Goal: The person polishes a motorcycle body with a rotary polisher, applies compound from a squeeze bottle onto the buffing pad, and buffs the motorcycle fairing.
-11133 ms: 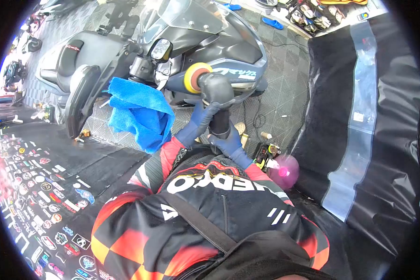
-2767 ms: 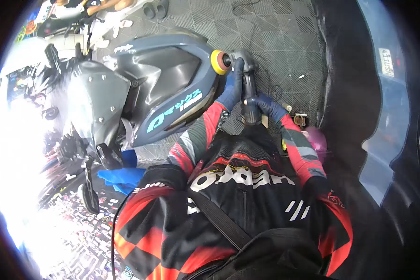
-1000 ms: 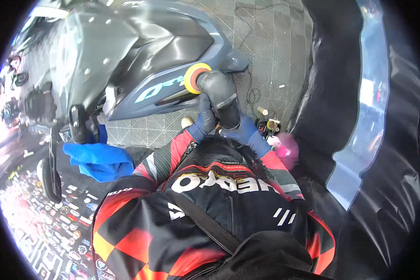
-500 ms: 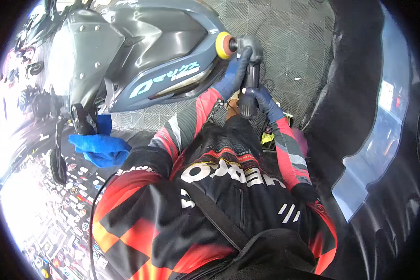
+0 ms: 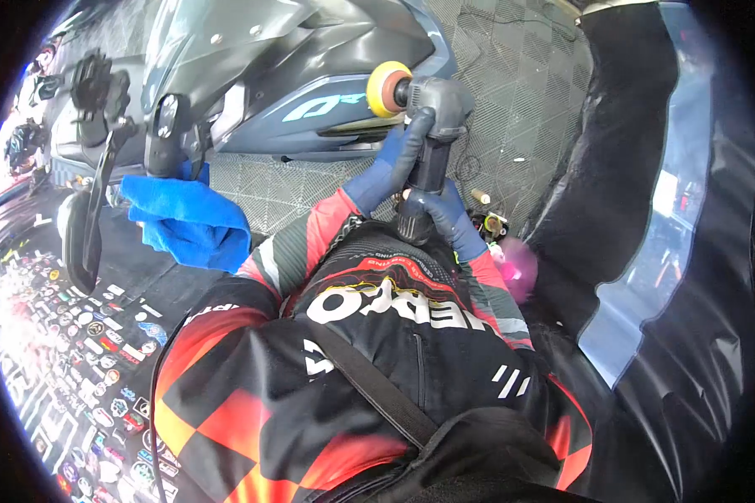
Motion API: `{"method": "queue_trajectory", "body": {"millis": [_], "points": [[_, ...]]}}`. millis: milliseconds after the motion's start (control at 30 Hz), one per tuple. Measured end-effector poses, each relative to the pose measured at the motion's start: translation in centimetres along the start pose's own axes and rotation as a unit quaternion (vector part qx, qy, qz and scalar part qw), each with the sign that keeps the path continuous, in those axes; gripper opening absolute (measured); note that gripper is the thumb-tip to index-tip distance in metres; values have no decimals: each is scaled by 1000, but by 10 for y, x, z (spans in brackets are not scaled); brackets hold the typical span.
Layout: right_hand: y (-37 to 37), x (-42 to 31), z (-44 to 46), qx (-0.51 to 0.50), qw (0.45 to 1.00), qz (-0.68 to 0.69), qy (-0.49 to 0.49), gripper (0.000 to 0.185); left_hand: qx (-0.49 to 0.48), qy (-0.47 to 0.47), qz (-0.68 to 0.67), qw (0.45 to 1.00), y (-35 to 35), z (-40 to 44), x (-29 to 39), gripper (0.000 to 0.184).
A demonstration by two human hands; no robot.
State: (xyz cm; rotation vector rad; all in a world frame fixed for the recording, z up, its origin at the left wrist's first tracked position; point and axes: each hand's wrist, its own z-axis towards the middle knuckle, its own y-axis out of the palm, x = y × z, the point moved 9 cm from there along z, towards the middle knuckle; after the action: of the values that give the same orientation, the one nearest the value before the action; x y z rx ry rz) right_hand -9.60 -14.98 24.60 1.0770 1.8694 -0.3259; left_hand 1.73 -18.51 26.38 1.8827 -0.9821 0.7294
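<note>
My left hand [image 5: 393, 163], in a dark blue glove, grips the polisher [image 5: 439, 107] near its head, fingers wrapped along the neck. Lower on the handle, my right hand [image 5: 451, 216] is closed around it, gloved in the same blue. A round yellow and orange pad [image 5: 387, 89] sits at the tool's head, facing left toward the grey-blue motorcycle panel [image 5: 264, 126]. In this view the pad overlaps the panel's rear part; I cannot tell whether they touch. Light blue lettering [image 5: 315, 107] shows on the panel.
A blue cloth [image 5: 189, 220] hangs at the handlebar, near a black lever [image 5: 101, 193]. Textured mats [image 5: 520, 109] cover the floor. To the right stands a black padded seat-like form [image 5: 637, 109]. A sticker-covered surface [image 5: 101, 386] lies at lower left. Something pink [image 5: 516, 270] is beside my right forearm.
The polisher and both hands now sit closer to my body, and the pad has moved left and slightly down in view. My viewpoint has shifted, with the motorcycle higher in the picture.
</note>
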Motion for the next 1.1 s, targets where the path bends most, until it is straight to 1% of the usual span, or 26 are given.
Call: {"method": "queue_trajectory", "body": {"millis": [33,67,133,200,233,267,300,333,367,400,433,467,500,533,567,600,633,700,767,800,833,867,933,1000,1033,1100], "points": [[15,-4,-2,-9,1000,-6,-14,42,29,34,14,999,-15,-8,5,73],[30,-9,-5,-19,999,-11,-28,39,27,39,8,999,-23,-18,9,73],[56,-11,-9,-39,998,-37,-16,40,11,33,-46,998,-40,-38,15,71],[83,-16,-11,-37,995,-74,-51,43,10,47,-42,998,-58,-62,26,72],[93,-20,-13,-13,991,-105,-78,49,11,72,-82,994,-66,-76,34,73],[106,-21,-15,-14,991,-109,-81,49,12,96,-122,988,-75,-88,42,75],[119,-21,-17,-19,985,-158,-73,54,-1,115,-127,985,-89,-97,41,77],[131,-19,-19,-24,976,-207,-64,58,0,121,-129,984,-110,-97,23,77],[140,-19,-20,-8,961,-264,-79,66,10,121,-164,979,-123,-104,23,84],[151,-18,-22,-12,960,-269,-82,66,20,122,-198,972,-133,-108,22,93],[163,-17,-25,-27,960,-267,-85,69,-9,71,-237,969,-133,-122,8,102],[177,-18,-29,-41,960,-263,-86,71,-8,76,-239,968,-138,-134,15,102],[185,-25,-34,-24,948,-294,-117,74,10,113,-242,964,-150,-143,24,103],[190,-31,-35,-25,947,-297,-118,74,28,149,-245,958,-157,-153,33,105],[200,-35,-38,-49,946,-311,-80,76,32,195,-250,948,-153,-166,44,109],[206,-37,-41,-73,942,-324,-41,78,32,194,-253,947,-150,-172,47,109],[208,-43,-43,-72,942,-327,-38,78,20,200,-282,938,-147,-177,50,110],[203,-47,-43,-55,889,-454,-9,84,8,206,-312,927,-146,-176,51,112],[193,-54,-45,-39,883,-468,-3,86,-56,196,-334,920,-132,-165,54,112],[184,-57,-45,-23,877,-480,0,88,-56,197,-339,918,-129,-160,55,112],[173,-60,-44,-1,865,-502,0,89,-85,190,-346,915,-119,-154,58,113],[168,-64,-44,-1,862,-506,2,89,-113,183,-352,911,-107,-150,62,114],[152,-80,-45,36,856,-516,-9,91,-104,193,-366,904,-92,-138,67,114],[131,-80,-44,45,864,-500,-22,92,-93,169,-326,926,-78,-122,66,113],[121,-83,-43,54,873,-483,-35,93,-119,170,-317,925,-68,-115,63,112],[102,-88,-45,61,878,-473,-37,89,-126,153,-313,929,-51,-104,57,112]]}}
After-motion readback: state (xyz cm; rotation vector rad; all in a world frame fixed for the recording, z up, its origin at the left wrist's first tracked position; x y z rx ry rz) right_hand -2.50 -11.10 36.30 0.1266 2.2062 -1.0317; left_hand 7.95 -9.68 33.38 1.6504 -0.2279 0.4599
